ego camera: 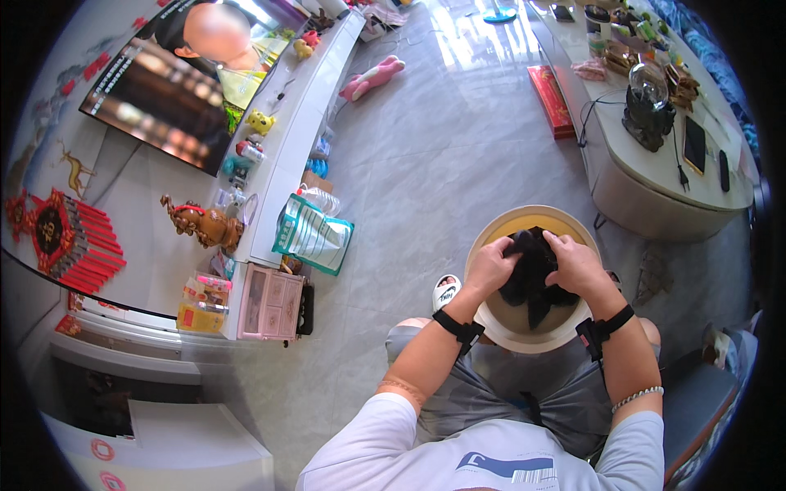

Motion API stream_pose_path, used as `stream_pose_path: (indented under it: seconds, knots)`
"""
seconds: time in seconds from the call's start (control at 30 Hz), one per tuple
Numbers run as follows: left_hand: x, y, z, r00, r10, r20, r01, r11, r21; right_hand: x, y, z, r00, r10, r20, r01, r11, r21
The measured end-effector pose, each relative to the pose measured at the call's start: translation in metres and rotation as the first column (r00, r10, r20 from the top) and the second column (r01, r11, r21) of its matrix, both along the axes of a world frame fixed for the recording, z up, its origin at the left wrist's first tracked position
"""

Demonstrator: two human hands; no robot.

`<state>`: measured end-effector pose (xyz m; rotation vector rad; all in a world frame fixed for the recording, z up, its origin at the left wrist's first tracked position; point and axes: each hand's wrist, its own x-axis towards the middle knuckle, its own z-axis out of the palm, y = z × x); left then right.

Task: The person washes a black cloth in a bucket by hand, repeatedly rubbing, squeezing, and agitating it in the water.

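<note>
A round cream-coloured basin (522, 345) stands between my knees, with cloudy, yellowish-brown liquid inside it. Bunched black cloth (529, 279) hangs in the basin, its lower end reaching into the liquid; what garment it is, if any, I cannot tell. On the cloth's left side my left hand (495, 265) pinches a fold between thumb and fingers. My right hand (576, 261) grips the right side, its thumb and fingers spread around the dark fabric. Both hands are above the basin, close to each other. The fingertips are partly hidden in the folds.
To the right stands a low white table (657, 202) with a phone (694, 145) and a glass globe (648, 86). A red box (551, 101) lies beside it. Left are a teal-and-white bag (314, 234), a pink drawer cabinet (273, 302) and a long white TV cabinet (299, 123). A pink plush toy (373, 78) lies farther off.
</note>
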<state>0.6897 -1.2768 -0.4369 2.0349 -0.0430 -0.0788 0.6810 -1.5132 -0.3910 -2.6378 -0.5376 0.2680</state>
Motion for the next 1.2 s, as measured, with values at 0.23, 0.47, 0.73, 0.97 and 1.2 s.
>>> stream_pose_path:
  seconds: [0.23,0.47,0.73,0.97,1.2]
  knots:
    - [0.012,0.021,0.008,0.997,0.02,0.069,-0.029,0.991,0.128,0.031,-0.006,-0.036,0.991,0.083,-0.104,-0.117,0.913,-0.39]
    - [0.011,0.01,0.008,0.999,0.05,0.0,-0.047,0.932,-0.359,0.042,-0.028,0.008,0.993,0.064,-0.1,-0.035,0.964,0.264]
    - [0.0,0.0,0.02,0.959,-0.283,0.012,0.265,0.885,-0.382,0.037,-0.025,0.009,0.841,0.316,-0.44,0.343,0.319,0.883]
    - [-0.003,-0.015,0.008,0.933,-0.257,-0.251,-0.015,0.669,-0.743,0.033,-0.002,-0.004,0.795,0.382,-0.471,0.354,0.339,0.872]
    - [0.004,-0.005,0.001,0.996,-0.062,-0.066,0.02,0.858,-0.513,0.037,0.002,-0.012,0.985,-0.124,-0.118,0.17,0.802,0.573]
